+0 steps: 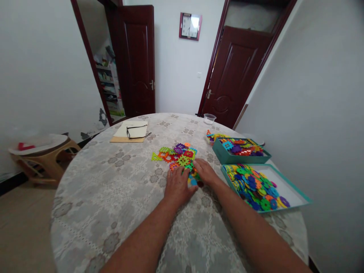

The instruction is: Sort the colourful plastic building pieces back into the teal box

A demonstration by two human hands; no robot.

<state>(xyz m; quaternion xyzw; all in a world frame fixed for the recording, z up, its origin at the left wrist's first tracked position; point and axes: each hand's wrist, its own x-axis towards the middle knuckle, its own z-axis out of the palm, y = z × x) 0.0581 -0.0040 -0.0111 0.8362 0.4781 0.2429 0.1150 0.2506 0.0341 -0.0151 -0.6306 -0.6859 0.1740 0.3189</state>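
Note:
A flat patch of joined colourful plastic pieces [178,153] lies on the round table [113,197], which wears a lace cloth. My left hand [178,185] rests palm down at the patch's near edge, fingers stretched over the nearest pieces. My right hand [205,171] sits just to its right, fingers curled down onto pieces at the same edge; what lies under them is hidden. Both forearms reach in from the bottom of the view.
A teal box lid [295,197] with several round coloured discs lies at the right. A teal box [227,155] of more pieces stands behind it. Glasses [137,131] on a notebook [125,137], a clear cup [209,118], a wooden stool [45,155] at left.

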